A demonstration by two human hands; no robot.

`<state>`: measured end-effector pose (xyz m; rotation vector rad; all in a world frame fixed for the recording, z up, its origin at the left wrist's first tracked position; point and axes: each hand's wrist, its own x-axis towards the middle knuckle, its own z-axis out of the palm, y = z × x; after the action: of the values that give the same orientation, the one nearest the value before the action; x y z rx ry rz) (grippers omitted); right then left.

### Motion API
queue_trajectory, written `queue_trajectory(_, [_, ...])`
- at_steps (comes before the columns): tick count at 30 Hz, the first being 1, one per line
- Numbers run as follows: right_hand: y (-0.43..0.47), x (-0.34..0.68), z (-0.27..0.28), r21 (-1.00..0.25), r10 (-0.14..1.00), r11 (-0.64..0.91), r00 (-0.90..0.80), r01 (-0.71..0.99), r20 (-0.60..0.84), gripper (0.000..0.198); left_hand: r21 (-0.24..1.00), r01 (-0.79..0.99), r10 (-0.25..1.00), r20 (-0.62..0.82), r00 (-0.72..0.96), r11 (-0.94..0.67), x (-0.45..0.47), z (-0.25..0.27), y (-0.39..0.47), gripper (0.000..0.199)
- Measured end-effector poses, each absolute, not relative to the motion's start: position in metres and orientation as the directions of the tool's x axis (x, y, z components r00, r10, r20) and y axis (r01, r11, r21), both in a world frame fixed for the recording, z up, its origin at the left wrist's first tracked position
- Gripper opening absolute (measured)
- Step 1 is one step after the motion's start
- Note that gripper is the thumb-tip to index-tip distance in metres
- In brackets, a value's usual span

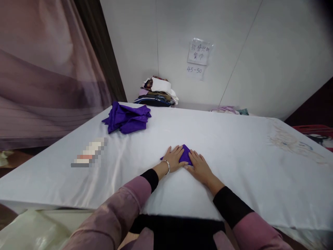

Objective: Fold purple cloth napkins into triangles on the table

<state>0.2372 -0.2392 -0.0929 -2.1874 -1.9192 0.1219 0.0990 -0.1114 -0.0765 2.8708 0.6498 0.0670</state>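
A small folded purple napkin (pixel 185 155) lies on the white-covered table, its top corner pointing away from me. My left hand (pixel 173 158) rests flat over its left part, fingers stretched out, with a silver bracelet at the wrist. On the napkin's right edge lies my right hand (pixel 198 167), also flat with straight fingers. Both thumbs nearly meet at the near edge. Much of the napkin is hidden under my hands. Farther back on the left is a loose heap of purple cloths (pixel 127 118).
A blurred-out item (pixel 90 152) lies left on the white tablecloth (pixel 234 146). Behind the table's far edge rise a stack of folded fabrics (pixel 157 92) and a low pile of pastel cloth (pixel 226 109). A red crate (pixel 312 130) stands at far right.
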Motion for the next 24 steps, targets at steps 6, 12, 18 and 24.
queue_trajectory(6, [-0.239,0.237,-0.091,-0.227,0.988,-0.119,0.137,0.967,0.065,0.072,0.217,0.461,0.47,-0.015,0.883,-0.86,0.072,-0.079,-0.1,0.075])
queue_trajectory(12, [-0.239,0.235,-0.088,-0.232,0.987,-0.136,0.151,0.963,0.048,0.075,0.204,0.561,0.553,-0.099,0.827,-0.802,0.034,-0.073,-0.088,0.073])
queue_trajectory(18, [-0.239,0.235,-0.088,-0.229,0.987,-0.132,0.148,0.964,0.056,0.076,0.208,0.591,0.598,-0.038,0.801,-0.779,0.057,-0.062,-0.099,0.076])
queue_trajectory(24, [-0.238,0.235,-0.089,-0.235,0.986,-0.136,0.154,0.963,0.06,0.074,0.22,0.381,0.399,0.044,0.916,-0.898,0.106,-0.064,-0.12,0.074])
